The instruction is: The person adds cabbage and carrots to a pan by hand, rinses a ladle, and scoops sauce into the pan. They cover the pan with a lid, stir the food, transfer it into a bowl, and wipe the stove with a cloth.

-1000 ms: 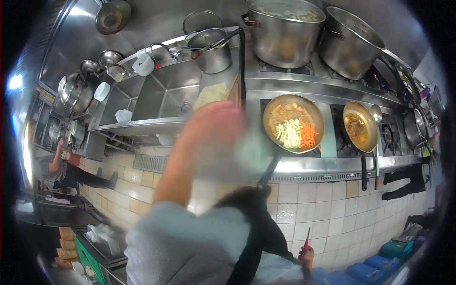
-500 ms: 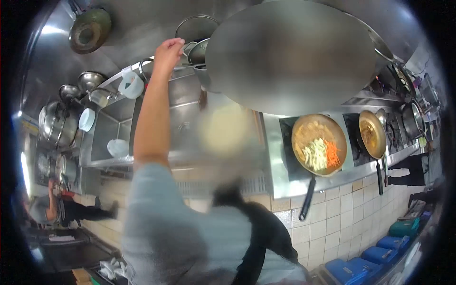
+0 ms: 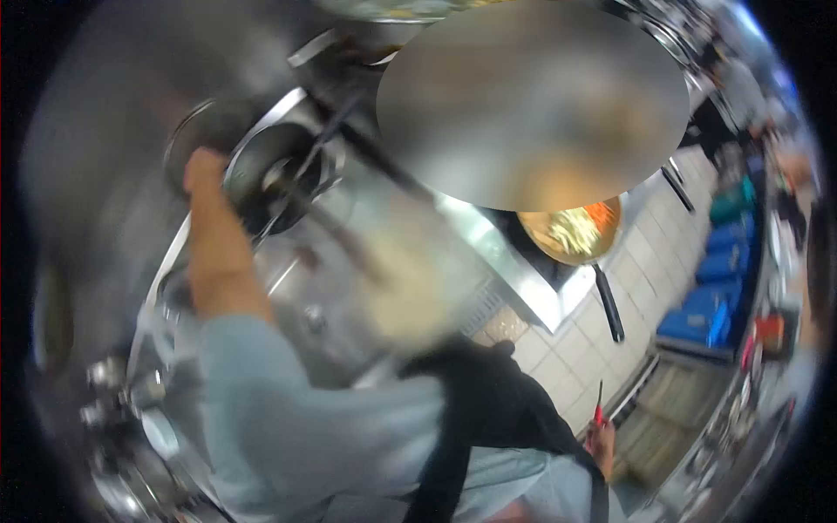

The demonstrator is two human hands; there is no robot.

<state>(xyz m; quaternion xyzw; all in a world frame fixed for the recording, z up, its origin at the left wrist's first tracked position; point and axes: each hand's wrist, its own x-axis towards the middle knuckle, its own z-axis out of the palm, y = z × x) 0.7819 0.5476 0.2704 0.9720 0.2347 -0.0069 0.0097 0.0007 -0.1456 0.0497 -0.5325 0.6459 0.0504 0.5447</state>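
Closed fingers of the left hand [image 3: 202,166] seem to grasp the rim of a round metal pot [image 3: 261,179] just beside them, though blur hides the exact hold. Steadying the wrist would help. Left arm reaches up, elbow bent. Lower down, the right hand [image 3: 600,436] pinches a red-handled tool [image 3: 598,405].

Steel cooktop [image 3: 510,261], frying pan [image 3: 571,231] on it

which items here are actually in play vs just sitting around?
In play:
left hand, raised to the rim of the round metal container
right hand, holding a red-handled tool

Lying about:
pan of noodles and vegetables
blue crates
sink basin
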